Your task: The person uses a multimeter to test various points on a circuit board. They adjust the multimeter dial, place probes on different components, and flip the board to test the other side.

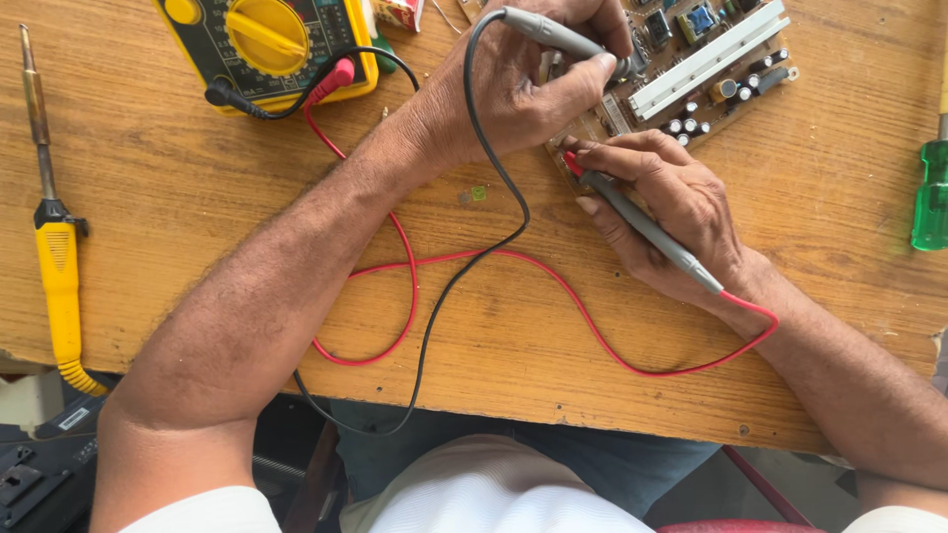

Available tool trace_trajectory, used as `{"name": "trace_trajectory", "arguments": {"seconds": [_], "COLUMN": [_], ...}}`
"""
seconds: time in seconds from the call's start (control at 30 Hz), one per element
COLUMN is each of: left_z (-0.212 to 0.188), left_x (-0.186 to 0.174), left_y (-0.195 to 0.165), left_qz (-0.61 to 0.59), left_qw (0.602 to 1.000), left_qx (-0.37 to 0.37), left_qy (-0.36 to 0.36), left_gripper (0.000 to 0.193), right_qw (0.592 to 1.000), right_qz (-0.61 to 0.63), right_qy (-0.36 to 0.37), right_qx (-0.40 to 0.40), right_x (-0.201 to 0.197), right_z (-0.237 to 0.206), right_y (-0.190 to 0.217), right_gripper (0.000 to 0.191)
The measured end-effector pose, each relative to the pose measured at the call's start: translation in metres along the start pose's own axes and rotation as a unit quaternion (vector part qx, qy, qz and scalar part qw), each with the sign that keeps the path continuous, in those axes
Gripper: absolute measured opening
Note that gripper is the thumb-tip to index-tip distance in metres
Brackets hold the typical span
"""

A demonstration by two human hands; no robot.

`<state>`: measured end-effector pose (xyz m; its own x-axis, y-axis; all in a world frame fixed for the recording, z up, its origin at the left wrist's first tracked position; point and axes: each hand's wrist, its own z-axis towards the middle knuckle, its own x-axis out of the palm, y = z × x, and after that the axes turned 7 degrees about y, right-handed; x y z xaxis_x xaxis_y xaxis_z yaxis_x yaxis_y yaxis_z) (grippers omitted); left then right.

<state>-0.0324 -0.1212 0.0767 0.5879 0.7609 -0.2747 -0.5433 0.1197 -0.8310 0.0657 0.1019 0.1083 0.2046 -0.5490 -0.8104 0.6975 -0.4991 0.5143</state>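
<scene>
white shirt [494,489] fills the near edge, forearms reaching over the wooden table [178,197]. right hand [671,212] pinched shut on the red-lead probe [647,227], long axis slanting up-left, tip on the circuit board [706,59] edge. left hand [523,84] clamps the black-lead probe [553,35], pointing right onto the board. yellow multimeter [267,44] sits far left.

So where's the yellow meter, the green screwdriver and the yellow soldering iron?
yellow meter [267,35]: head view, on its round yellow dial.
green screwdriver [930,197]: head view, on its see-through green handle at the right edge.
yellow soldering iron [59,286]: head view, on its yellow handle at the left.
</scene>
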Motion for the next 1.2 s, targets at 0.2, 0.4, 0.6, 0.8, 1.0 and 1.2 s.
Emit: {"name": "trace_trajectory", "arguments": {"seconds": [0.2, 0.4, 0.6, 0.8, 1.0, 1.2], "left_z": [0.006, 0.008, -0.002, -0.016, -0.026, -0.024], "left_x": [-0.001, -0.003, 0.008, -0.003, -0.012, -0.029], "left_y": [-0.024, -0.058, -0.078, -0.082, -0.092, -0.11], "left_qz": [-0.013, 0.069, 0.199, 0.089, 0.13, 0.145], "left_qw": [0.996, 0.995, 0.978, 0.984, 0.984, 0.967], "left_qx": [-0.085, -0.06, -0.053, -0.133, -0.059, -0.163], "left_qy": [-0.001, 0.033, 0.032, 0.075, 0.102, 0.134], "left_gripper": [0.007, 0.007, 0.015, 0.016, 0.011, 0.015], "right_qw": [0.994, 0.993, 0.998, 1.0, 0.997, 0.986], "right_qz": [0.05, -0.091, -0.044, -0.007, -0.011, 0.041], "right_qy": [-0.091, -0.073, -0.045, -0.028, -0.077, -0.115], "right_qx": [0.025, 0.012, -0.001, 0.005, 0.017, 0.112], "right_x": [-0.003, -0.012, -0.004, -0.003, -0.009, -0.004], "right_z": [-0.009, -0.029, -0.029, -0.03, -0.028, -0.015], "right_y": [-0.011, -0.016, 0.009, 0.042, 0.041, 0.036], "right_gripper": [0.022, 0.022, 0.028, 0.031, 0.021, 0.019]}}
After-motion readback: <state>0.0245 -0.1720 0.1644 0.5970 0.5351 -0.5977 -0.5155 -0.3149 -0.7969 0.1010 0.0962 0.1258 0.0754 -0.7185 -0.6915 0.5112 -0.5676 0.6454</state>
